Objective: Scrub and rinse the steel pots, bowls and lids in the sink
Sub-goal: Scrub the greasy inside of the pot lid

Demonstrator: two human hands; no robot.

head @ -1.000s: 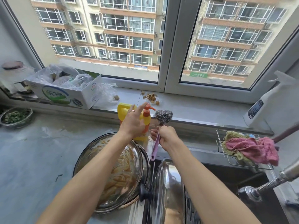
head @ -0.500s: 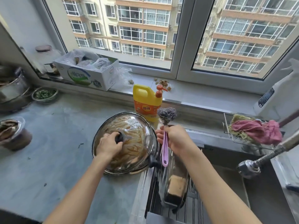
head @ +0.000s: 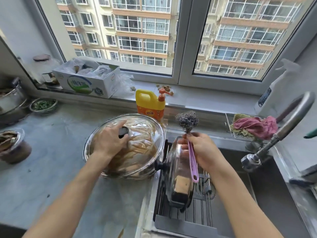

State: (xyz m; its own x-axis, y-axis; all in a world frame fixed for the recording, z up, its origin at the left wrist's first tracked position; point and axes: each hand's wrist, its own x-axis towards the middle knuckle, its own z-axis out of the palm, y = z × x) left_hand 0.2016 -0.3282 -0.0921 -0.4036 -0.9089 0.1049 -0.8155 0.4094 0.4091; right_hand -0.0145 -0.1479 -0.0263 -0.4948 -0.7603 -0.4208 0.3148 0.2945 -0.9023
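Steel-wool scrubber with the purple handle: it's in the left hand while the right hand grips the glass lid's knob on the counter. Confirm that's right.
Not right: the hands are swapped. The head view shows the right hand holding the steel-wool scrubber by its purple handle, while the left hand grips the knob of the glass lid on the counter.

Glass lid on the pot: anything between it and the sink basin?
Yes. The left hand grips the knob of the glass lid on the counter. Another lid stands on edge in the drying rack spanning the sink's near left side, directly beside the pot.
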